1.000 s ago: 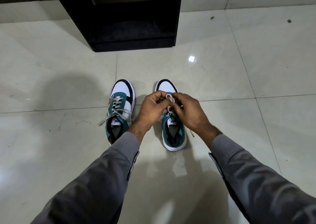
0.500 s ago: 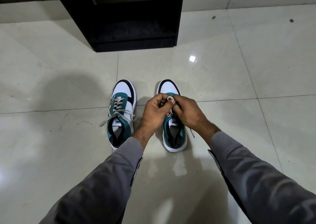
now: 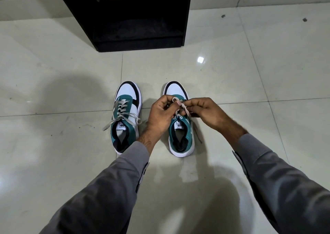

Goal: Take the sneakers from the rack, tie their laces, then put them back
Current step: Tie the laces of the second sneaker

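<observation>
Two teal, white and black sneakers stand side by side on the tiled floor, toes pointing away from me. The left sneaker point(image 3: 126, 116) has grey laces lying loose across its tongue, their ends trailing left and right. Over the right sneaker point(image 3: 181, 135), my left hand point(image 3: 161, 112) pinches a small loop of its grey lace point(image 3: 185, 109). My right hand point(image 3: 205, 111) grips the other strand of that lace just to the right of the loop. The two hands nearly touch above the shoe's eyelets and hide its midfoot.
A black shoe rack point(image 3: 132, 16) with an open lower shelf stands on the floor straight ahead, beyond the sneakers. Glossy pale floor tiles point(image 3: 250, 73) surround the shoes, with a light reflection at the right.
My right hand has drawn slightly to the right, pulling its strand of lace out from the loop held by my left hand. The sneakers have stayed where they were.
</observation>
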